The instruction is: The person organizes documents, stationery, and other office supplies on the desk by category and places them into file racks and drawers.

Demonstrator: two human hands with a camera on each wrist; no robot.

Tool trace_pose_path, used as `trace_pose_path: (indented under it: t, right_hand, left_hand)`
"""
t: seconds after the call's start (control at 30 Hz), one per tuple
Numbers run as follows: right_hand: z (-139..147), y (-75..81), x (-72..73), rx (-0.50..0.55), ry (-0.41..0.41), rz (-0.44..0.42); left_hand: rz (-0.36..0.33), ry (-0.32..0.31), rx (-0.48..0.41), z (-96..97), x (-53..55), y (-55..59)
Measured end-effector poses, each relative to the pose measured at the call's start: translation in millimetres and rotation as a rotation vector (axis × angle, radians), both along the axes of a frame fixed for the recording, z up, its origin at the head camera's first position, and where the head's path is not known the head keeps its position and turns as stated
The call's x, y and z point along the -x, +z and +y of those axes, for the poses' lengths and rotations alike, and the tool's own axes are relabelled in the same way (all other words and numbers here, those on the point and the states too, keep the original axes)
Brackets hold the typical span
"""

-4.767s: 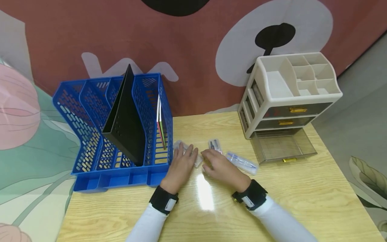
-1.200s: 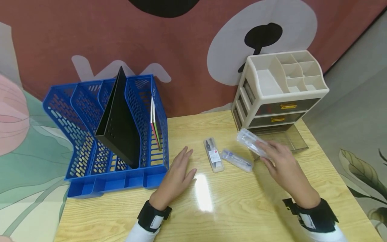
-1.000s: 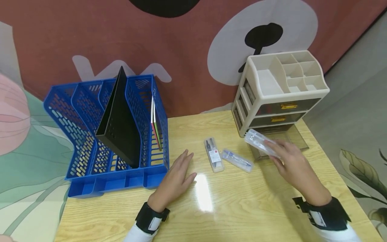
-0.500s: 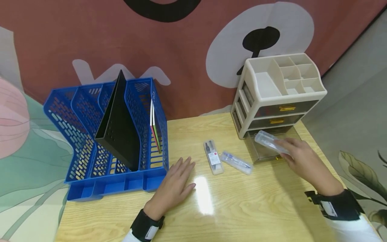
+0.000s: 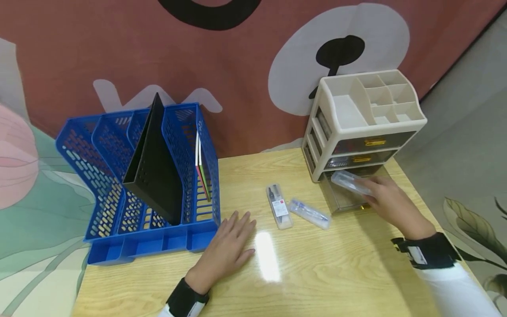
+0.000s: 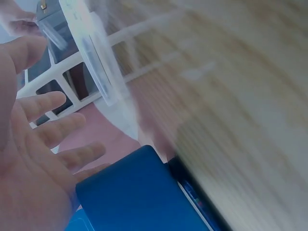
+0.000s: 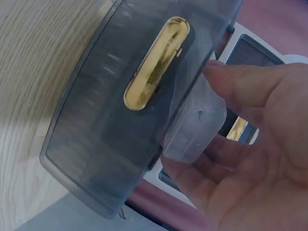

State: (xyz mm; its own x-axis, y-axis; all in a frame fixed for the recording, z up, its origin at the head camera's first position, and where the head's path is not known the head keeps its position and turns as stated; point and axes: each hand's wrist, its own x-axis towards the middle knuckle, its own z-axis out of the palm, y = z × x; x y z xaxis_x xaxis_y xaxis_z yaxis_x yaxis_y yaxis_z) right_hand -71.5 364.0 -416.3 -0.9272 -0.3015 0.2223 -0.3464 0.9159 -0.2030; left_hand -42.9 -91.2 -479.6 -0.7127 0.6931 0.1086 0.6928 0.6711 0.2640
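Note:
My right hand (image 5: 390,202) pinches a clear plastic pencil case (image 5: 348,182) between thumb and fingers, over the pulled-out bottom drawer (image 5: 336,203). In the right wrist view the end of this case dips behind the rim of the drawer's grey see-through front (image 7: 110,139). My left hand (image 5: 223,248) rests palm down on the table by the blue file rack (image 5: 154,240), fingers spread and holding nothing. Between the hands lie two more clear cases: one with a white label (image 5: 279,207) and dark tools inside, the other with blue pens (image 5: 310,213) inside.
The white desktop organizer (image 5: 344,132) stands at the back right, its two upper drawers closed and its top divided into compartments. A black folder (image 5: 158,171) and thin booklets (image 5: 202,169) stand in the blue rack. A patterned cloth (image 5: 245,66) hangs behind the table (image 5: 309,273).
My right hand has carried the case from beside the left hand rightward to the open drawer, lately lowering it there. My left hand has drawn back slightly toward me. The other two cases stay put.

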Motion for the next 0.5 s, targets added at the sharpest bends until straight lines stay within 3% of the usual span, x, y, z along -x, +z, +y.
trace_pose_path:
  t: [0.27,0.5]
  right_hand:
    - [-8,-5.5,11.4,0.020,-0.080,-0.043]
    - [-13,-10.4,16.1,0.020,-0.207,-0.162]
  left_hand:
    - [0.034,-0.003,0.022,-1.6,-3.7,-0.4]
    - [0.033,0.013,0.022,-0.4,-4.8,0.7]
